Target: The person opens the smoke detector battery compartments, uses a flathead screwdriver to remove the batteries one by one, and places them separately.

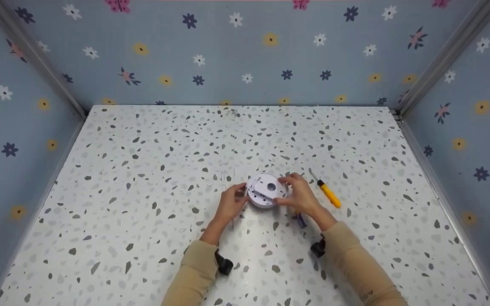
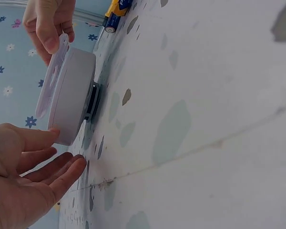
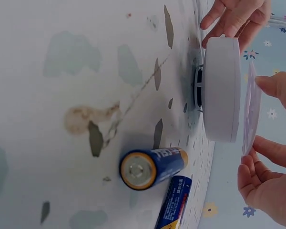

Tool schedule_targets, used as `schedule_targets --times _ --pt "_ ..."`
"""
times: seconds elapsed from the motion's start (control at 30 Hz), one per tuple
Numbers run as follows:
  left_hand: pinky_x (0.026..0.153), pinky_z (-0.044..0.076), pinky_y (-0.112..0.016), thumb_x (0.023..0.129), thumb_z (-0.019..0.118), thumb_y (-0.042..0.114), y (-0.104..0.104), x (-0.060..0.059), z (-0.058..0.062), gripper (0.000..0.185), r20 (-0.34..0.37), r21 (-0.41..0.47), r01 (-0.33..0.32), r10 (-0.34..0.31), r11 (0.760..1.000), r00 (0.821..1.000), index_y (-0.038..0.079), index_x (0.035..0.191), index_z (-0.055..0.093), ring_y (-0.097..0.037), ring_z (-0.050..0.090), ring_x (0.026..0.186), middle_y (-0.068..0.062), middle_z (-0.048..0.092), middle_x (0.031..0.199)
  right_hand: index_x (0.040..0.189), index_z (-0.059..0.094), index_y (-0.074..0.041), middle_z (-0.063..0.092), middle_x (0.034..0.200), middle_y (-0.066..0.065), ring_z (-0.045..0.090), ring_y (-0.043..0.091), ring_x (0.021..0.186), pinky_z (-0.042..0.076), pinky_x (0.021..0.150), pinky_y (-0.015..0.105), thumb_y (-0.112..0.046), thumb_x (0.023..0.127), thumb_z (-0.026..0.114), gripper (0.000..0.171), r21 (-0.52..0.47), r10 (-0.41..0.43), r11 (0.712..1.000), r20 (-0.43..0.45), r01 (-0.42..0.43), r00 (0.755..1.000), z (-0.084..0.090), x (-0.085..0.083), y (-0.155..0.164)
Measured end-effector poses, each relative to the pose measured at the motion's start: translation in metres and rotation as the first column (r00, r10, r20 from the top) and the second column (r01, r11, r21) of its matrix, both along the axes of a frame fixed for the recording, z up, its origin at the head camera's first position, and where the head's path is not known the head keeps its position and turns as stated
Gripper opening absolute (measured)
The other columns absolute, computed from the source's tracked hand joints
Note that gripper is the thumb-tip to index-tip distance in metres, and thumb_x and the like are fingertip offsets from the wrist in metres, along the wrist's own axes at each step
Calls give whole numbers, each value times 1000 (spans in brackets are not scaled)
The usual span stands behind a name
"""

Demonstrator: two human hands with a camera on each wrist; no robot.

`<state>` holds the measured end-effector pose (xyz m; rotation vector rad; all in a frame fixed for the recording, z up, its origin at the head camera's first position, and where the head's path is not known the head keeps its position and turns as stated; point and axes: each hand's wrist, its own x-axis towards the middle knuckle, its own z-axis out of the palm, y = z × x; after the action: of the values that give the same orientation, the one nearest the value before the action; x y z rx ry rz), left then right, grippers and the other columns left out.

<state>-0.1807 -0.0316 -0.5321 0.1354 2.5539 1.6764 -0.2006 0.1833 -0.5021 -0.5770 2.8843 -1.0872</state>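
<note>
A round white smoke detector (image 3: 221, 88) rests face down on the table, its dark vented part underneath. My right hand (image 1: 304, 197) pinches a thin white mounting plate (image 3: 250, 112) between thumb and fingers. The plate is tilted over the detector's back, with a gap showing along part of the edge in the right wrist view. At the detector's left side is my left hand (image 1: 229, 206), its digits touching the rim while the other fingers extend loosely, as the left wrist view shows. Part of the detector's back is hidden under the plate.
Two blue-and-yellow batteries (image 3: 152, 167) lie on the table near my right wrist. A screwdriver with a yellow handle (image 1: 330, 195) lies to the right. The speckled white table (image 1: 143, 178) is enclosed by flower-patterned walls (image 1: 228, 51) at the back and sides.
</note>
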Motion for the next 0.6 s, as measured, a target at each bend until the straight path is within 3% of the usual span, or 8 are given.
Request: schedule_targets --times 0.43,0.6 --pt "81 48 -30 90 52 14 7 -2 -3 31 2 58 -115 115 992 993 -5 115 54 -24 58 94 -16 58 107 112 59 -4 49 111 15 47 27 98 41 85 40 -30 63 79 59 38 55 998 81 -59 995 1 -7 1" --pt "81 47 -29 91 50 20 10 -2 -3 35 50 66 -124 121 990 991 -4 116 53 -22 57 95 -15 58 108 113 58 -2 49 110 15 47 27 97 41 85 40 -30 64 78 59 48 103 993 67 -107 992 -1 -8 1"
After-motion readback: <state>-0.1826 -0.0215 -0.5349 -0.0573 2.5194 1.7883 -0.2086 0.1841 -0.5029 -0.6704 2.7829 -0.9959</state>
